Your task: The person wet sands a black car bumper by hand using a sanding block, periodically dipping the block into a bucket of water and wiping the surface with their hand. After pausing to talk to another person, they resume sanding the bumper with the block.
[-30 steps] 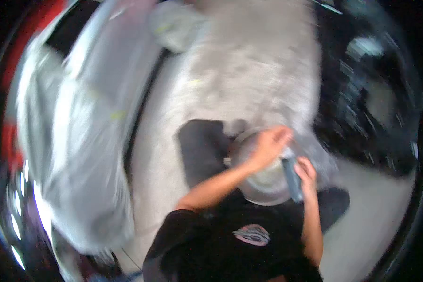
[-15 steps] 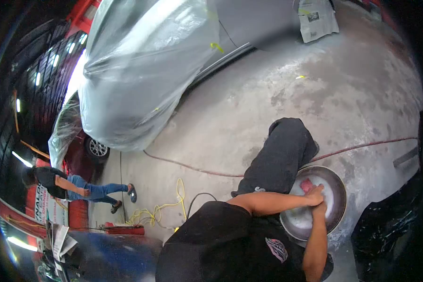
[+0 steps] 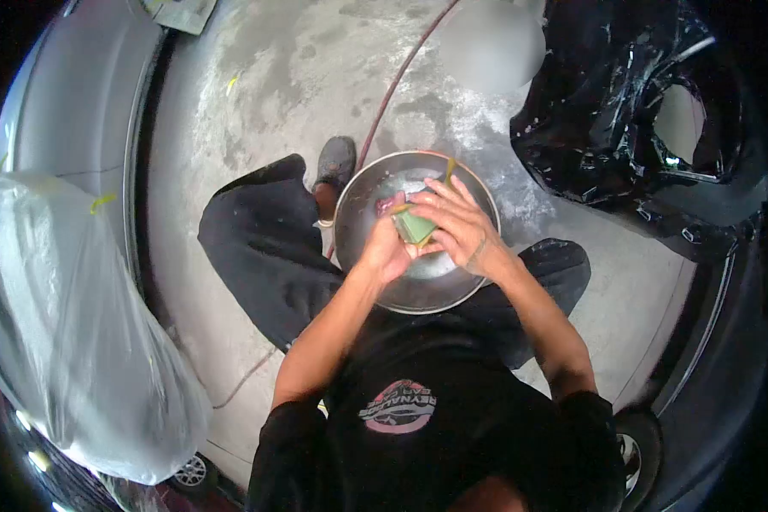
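Note:
A round metal basin [image 3: 346,256] holds whitish, sudsy water. Above it, my left hand [image 3: 386,249] grips a small green block [image 3: 415,227] from the left and below. My right hand [image 3: 462,224] lies over the block's right side, thumb against it and the other fingers stretched across its top. Yellowish-brown edges or strips show around the block. Behind my fingers, a pink-red cloth or sponge [image 3: 389,203] is partly hidden in the basin.
A grey car under clear plastic sheeting [image 3: 85,333] stands at the left. Black glossy car panels [image 3: 589,111] lie at the upper right. A dark red hose [image 3: 397,81] crosses the concrete floor behind the basin. My bent legs flank the basin.
The view has swung round and down over the basin. My hands, earlier together low in the basin, are now raised above it around the green block. The co-worker has left the view.

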